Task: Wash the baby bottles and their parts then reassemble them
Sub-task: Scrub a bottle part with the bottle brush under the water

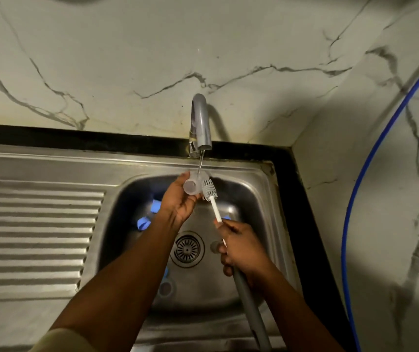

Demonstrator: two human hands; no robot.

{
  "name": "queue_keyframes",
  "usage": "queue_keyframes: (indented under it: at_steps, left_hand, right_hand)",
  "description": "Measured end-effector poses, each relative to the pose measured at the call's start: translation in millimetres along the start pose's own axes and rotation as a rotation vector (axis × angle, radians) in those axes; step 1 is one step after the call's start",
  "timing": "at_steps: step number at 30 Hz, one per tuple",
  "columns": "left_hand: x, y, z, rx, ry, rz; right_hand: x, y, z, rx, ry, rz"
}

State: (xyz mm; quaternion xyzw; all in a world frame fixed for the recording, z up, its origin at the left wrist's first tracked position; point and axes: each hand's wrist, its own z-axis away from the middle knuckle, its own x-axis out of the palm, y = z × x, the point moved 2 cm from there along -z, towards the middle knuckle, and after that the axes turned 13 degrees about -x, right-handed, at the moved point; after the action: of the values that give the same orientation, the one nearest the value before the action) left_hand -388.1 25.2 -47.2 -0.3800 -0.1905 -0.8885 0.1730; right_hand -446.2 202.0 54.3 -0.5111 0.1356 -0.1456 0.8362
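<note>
My left hand [178, 200] curls around a clear, cup-shaped bottle part [192, 187], holding it under the thin stream from the grey tap [201, 123], over the far side of the steel sink [256, 196]. My right hand [241, 247] is clenched on the brush [214, 207], whose white stem ends in a bristled head just right of the part. Blue pieces [143, 222] lie in the basin left of my wrist, near the round drain [186, 248]. A ribbed draining board [38, 224] lies to the left.

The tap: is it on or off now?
On. A thin stream of water falls from the tap onto the clear bottle part in the left hand.
</note>
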Motion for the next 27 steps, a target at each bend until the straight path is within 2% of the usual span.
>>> queue_keyframes:
  at_steps: [5,10,13,15,19,20,21,22,23,25,26,27]
  left_hand:
    - [16.6,-0.2,-8.4,-0.015,0.056,-0.057]
    - [13.3,6.0,-11.0,0.110,0.197,-0.126]
    - [18.9,5.1,-4.1,0.112,0.152,-0.118]
    - [20.3,3.5,-0.7,0.106,0.094,-0.104]
    - [30.5,2.0,8.1,0.015,-0.064,-0.084]
    - [35.5,2.5,10.7,-0.008,-0.079,-0.083]
    - [39.1,3.3,12.6,-0.013,-0.080,-0.088]
    - [40.6,5.1,11.6,0.011,-0.087,-0.115]
    - [38.5,8.0,8.0,0.066,-0.071,-0.170]
    - [32.6,13.8,5.7,0.242,0.079,-0.352]
    - [32.2,15.1,7.7,0.296,0.144,-0.397]
    - [30.4,15.4,7.5,0.319,0.166,-0.394]
  right_hand:
    - [1.1,-6.4,5.5,-0.044,0.020,0.072]
    - [3.5,-16.2,0.2,-0.086,-0.012,0.210]
    - [8.4,-19.7,-4.5,-0.054,-0.035,0.187]
    - [3.8,-22.5,-17.6,0.059,-0.036,-0.035]
    - [-8.8,-31.8,-38.8,0.359,-0.257,-0.823]
    - [-9.3,-31.6,-40.7,0.374,-0.295,-0.931]
    - [-9.4,-30.3,-40.8,0.361,-0.292,-0.931]
    - [-9.1,-26.2,-43.5,0.324,-0.261,-0.800]
    - [-9.4,-20.8,-46.9,0.242,-0.211,-0.531]
    - [-12.6,-11.8,-52.6,-0.008,-0.078,0.311]
    - [-12.7,-7.8,-54.9,-0.116,-0.037,0.660]
    - [-11.1,-6.6,-54.5,-0.193,-0.015,0.875]
